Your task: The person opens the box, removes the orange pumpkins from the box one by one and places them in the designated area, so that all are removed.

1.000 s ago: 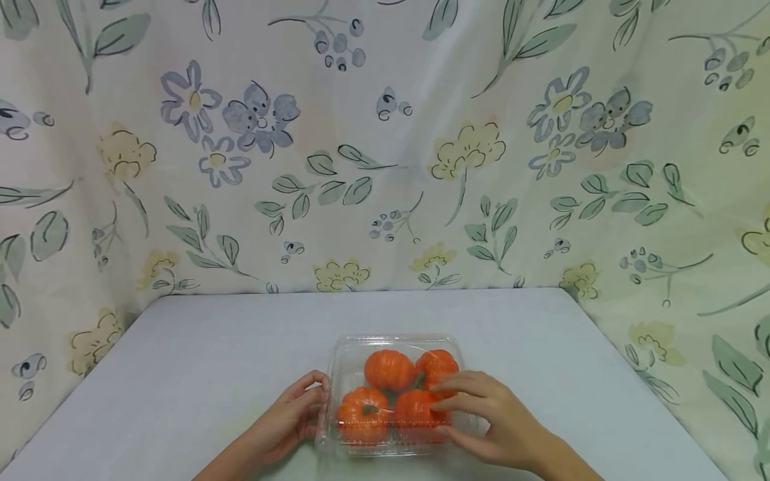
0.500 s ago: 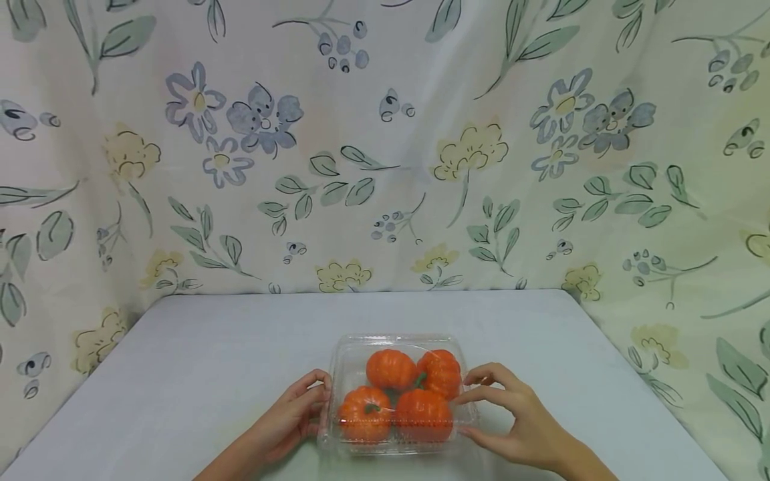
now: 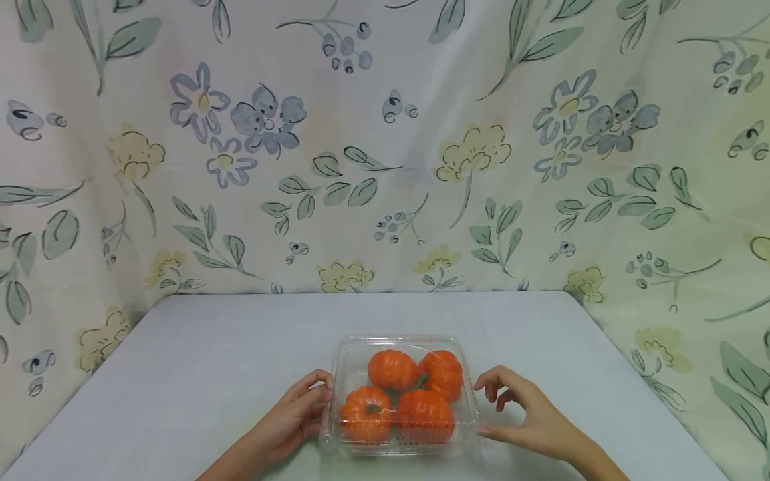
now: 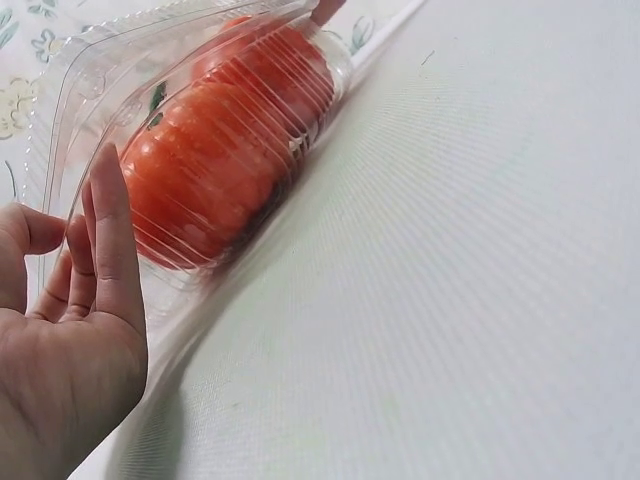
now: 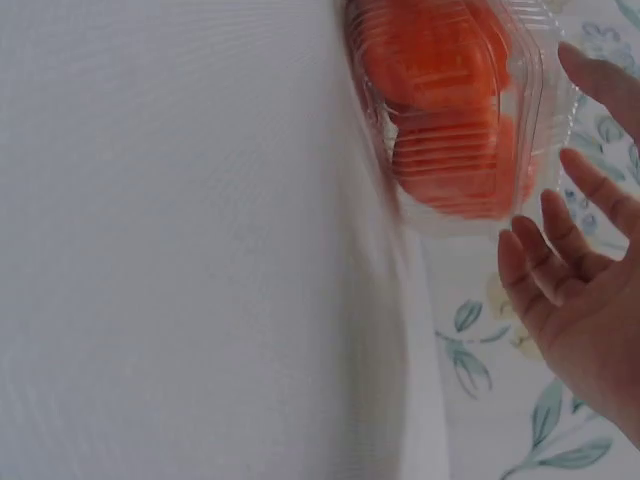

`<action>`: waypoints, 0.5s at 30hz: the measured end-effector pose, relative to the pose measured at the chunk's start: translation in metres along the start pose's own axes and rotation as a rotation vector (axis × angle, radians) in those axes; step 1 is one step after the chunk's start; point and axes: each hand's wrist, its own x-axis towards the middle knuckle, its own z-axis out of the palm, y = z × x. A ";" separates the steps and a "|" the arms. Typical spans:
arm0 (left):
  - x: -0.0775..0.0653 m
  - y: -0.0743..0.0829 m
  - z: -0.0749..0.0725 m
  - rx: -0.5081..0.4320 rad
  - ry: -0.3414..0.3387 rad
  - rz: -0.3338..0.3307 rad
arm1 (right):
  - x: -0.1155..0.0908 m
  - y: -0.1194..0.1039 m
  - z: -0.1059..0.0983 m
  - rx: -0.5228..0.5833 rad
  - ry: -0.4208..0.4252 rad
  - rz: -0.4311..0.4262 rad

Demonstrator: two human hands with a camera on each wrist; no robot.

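A clear plastic clamshell container [image 3: 351, 364] stands closed on the white table, with several small orange pumpkins [image 3: 425, 415] inside; green stems show on some. My left hand [image 3: 295, 419] is at its left side. In the left wrist view, the thumb and fingers of the left hand [image 4: 75, 330] pinch the container's rim. To the right of the box, my right hand [image 3: 526, 414] has its fingers spread and bent a little, fingertips just off the side wall. The right wrist view shows that hand [image 5: 585, 270] holding nothing, with the container [image 5: 540, 90] beside its fingertips.
The white table [image 3: 228, 347] extends behind the container and to both sides. A cloth [image 3: 385, 200] printed with flowers and leaves hangs behind the table and along its left and right edges.
My right hand has moved right, from over the container's right side to just beyond its edge. The left hand has kept its place on the rim, and the container stays where it was.
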 end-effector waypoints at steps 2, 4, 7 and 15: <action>0.000 0.000 0.001 -0.001 0.006 -0.005 | -0.001 0.004 -0.002 0.095 -0.045 0.044; 0.000 0.000 0.001 -0.001 0.010 -0.009 | -0.002 0.009 -0.004 0.181 -0.090 0.071; 0.000 0.000 0.002 -0.002 0.011 -0.012 | -0.003 0.015 -0.007 0.308 -0.159 0.087; -0.001 0.000 0.002 0.004 0.033 -0.023 | -0.004 0.026 -0.011 0.640 -0.383 0.139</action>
